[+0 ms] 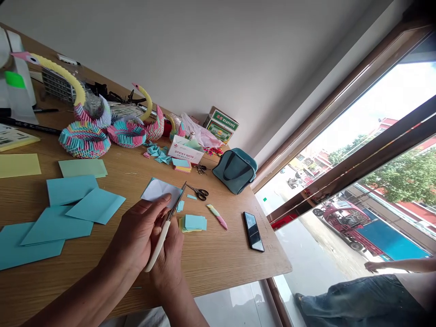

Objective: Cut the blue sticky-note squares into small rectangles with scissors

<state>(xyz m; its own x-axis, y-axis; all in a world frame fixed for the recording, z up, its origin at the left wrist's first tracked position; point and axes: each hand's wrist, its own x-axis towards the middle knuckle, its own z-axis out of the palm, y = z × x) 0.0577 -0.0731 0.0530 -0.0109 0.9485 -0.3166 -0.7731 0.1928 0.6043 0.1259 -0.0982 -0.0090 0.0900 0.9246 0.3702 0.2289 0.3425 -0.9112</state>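
Observation:
My left hand pinches a folded sheet of paper, white on top with a blue edge, with the thumb lying over it. Below and to the right of it, my right hand is closed round white-handled scissors. The blades point up and away from me along the right edge of the paper. Small blue cut pieces lie beside the blades. Just right of my right hand sits a stack of small blue and yellow paper pieces.
Large blue sheets spread at left, with paper swans behind. Black-handled scissors, a paper stick, a phone, a teal bag and a sticky-note box stand or lie rightward. A person is at lower right.

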